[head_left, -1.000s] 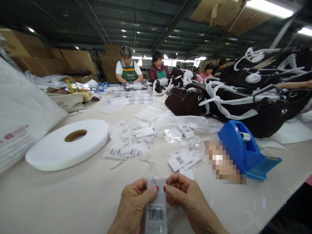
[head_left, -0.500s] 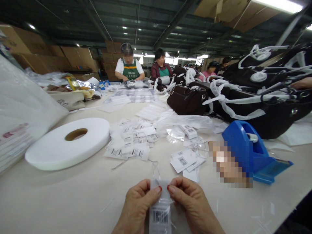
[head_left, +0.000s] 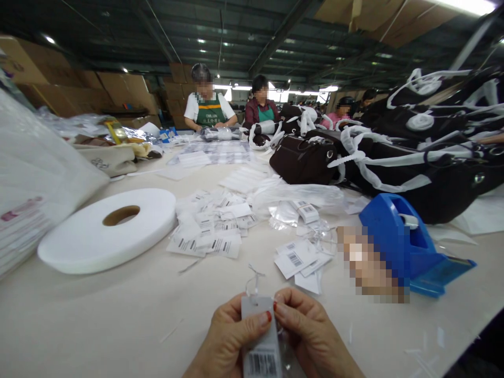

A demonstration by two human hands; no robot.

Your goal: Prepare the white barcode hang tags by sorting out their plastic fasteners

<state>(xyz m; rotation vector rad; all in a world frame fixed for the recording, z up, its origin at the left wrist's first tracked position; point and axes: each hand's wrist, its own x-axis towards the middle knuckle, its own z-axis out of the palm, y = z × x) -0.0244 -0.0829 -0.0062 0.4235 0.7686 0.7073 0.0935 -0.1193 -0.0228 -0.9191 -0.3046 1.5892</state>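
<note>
At the bottom centre, a barcode tag [head_left: 262, 344] with a looped string at its top stands between my hands. My left hand [head_left: 228, 336] pinches it from the left, thumb across its front. On the tag's right edge, my right hand [head_left: 309, 331] has thumb and index finger pressed together; clear plastic shows below these fingertips. Just beyond are a small stack of barcode tags [head_left: 295, 261] and a spread of printed white labels [head_left: 208, 231].
A large white roll [head_left: 79, 236] lies at left beside a plastic bag [head_left: 39, 168]. A blue tape dispenser [head_left: 397, 241] stands at right, before dark bags [head_left: 425, 178] with white wrapping. Across the table, a person in a green apron [head_left: 210, 111] and others work.
The tag between my hands now shows its punched hole and upper face more clearly, with its string standing higher. My left thumb has moved slightly right and down across it.
</note>
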